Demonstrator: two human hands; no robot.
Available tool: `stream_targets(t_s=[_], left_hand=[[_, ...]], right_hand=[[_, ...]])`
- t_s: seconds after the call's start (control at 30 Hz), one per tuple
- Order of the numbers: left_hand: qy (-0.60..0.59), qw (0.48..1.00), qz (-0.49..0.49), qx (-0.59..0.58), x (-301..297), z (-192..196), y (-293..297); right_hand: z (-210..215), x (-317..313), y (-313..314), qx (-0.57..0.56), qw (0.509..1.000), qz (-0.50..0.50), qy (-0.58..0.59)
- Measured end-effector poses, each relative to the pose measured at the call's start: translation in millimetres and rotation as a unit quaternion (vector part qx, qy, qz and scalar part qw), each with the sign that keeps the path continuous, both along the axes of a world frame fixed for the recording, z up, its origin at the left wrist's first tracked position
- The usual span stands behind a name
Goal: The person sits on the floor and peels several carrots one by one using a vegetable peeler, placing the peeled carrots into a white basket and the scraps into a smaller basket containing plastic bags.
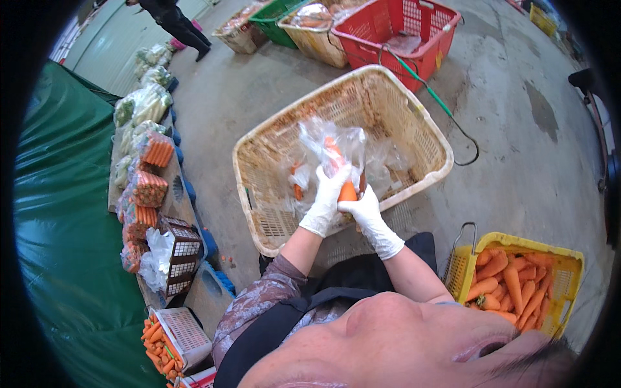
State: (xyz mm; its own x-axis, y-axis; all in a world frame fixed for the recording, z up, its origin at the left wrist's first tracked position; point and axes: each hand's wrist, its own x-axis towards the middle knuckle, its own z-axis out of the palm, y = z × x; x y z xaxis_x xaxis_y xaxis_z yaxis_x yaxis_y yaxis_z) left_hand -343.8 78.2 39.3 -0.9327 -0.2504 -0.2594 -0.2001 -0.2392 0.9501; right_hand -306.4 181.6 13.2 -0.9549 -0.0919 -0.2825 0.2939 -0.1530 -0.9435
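Note:
Both my hands wear white gloves and meet over a large beige plastic basket (pixel 414 119). My left hand (pixel 328 197) holds a clear plastic bag (pixel 336 145) with carrots inside it. My right hand (pixel 363 212) grips an orange carrot (pixel 348 191) at the mouth of that bag. Another bagged carrot (pixel 296 187) and crumpled clear bags lie on the basket's floor.
A yellow basket (pixel 556 258) of loose carrots stands at my right. Red, beige and green baskets (pixel 394 32) stand beyond, with a green-handled hook (pixel 440 103) on the concrete. At left, bagged carrots (pixel 147 187) and greens line a bench by a green tarp (pixel 58 226). A person (pixel 178 22) walks far off.

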Motion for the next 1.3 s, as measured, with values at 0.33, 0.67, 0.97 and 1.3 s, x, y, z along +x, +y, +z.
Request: stream_targets(t_s=[0.33, 0.67, 0.97, 1.3], left_hand=[[0.014, 0.995, -0.092, 0.019, 11, 15, -12], [0.051, 0.991, -0.106, 0.064, -22, 5, -46], [0.027, 0.998, -0.049, 0.002, -48, 17, -45], [0.063, 0.994, 0.009, 0.083, -34, 37, -59]], right_hand=[[13, 14, -1, 0.067, 0.995, 0.039, 0.070], [33, 26, 5, 0.074, 0.989, 0.104, 0.069], [60, 20, 15, -0.065, 0.988, 0.127, 0.058], [76, 24, 35, -0.347, 0.900, 0.240, -0.113]])
